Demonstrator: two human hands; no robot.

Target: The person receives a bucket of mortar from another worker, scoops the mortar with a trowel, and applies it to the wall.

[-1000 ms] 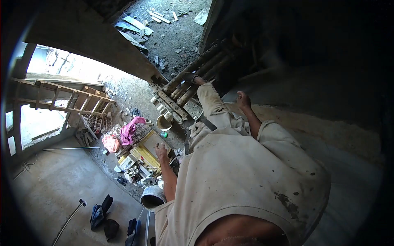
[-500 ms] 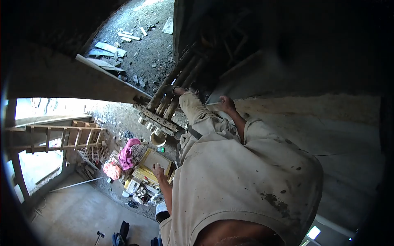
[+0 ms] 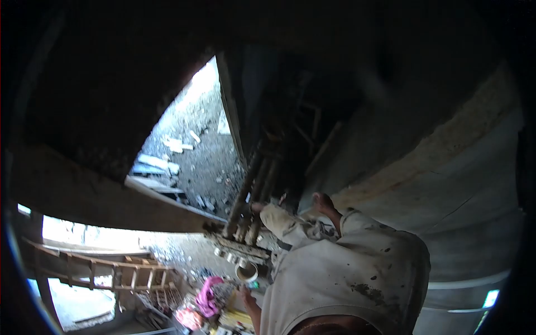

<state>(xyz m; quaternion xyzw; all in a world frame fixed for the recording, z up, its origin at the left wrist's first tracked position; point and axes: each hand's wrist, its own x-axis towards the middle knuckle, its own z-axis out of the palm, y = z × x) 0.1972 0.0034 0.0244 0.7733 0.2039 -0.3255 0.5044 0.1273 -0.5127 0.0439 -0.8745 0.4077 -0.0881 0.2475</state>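
Note:
My right hand is closed in front of my chest near the wall. A flat pale piece shows beside it, too dim and blurred to name. My left hand hangs low at my left side, its fingers partly spread, with nothing visible in them. Just above it in view is a light-coloured bucket. My trouser leg is bent, and a foot rests by the wooden poles.
Below left lie a pink cloth, an orange-pink bundle and mixed items. A wooden ladder lies across the left. Through the opening, broken boards lie on rubble ground. A dark beam crosses between.
My view has tilted up, so the floor items, bucket and both hands sit lower. More of the dark upper space and right wall shows. The flat pale piece by my right hand is less visible.

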